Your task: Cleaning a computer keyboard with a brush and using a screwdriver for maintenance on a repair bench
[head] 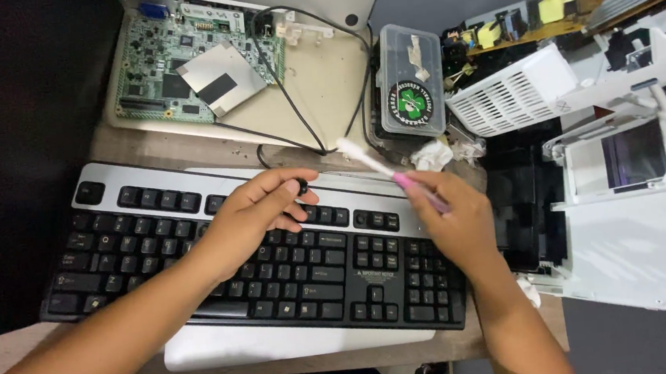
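At the bottom centre of the frame lies a black plastic keyboard with a silver top strip (pixel 276 270). Above its middle, the left hand (pixel 252 217) pinches a small black round keycap (pixel 302 186) between thumb and forefinger. Right of centre, the right hand (pixel 454 221) is closed around a pink-stemmed cotton swab (pixel 383 167), white tip pointing up-left. Further off, upper left, sits a green circuit board (pixel 181 64); upper centre, a clear plastic box (pixel 410 78).

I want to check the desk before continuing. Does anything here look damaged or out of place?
Yes. The left hand pinches a small black keycap lifted off the keyboard. A bare green circuit board lies exposed at the top, and crumpled tissue sits behind the keyboard. The right hand holds a cotton swab.
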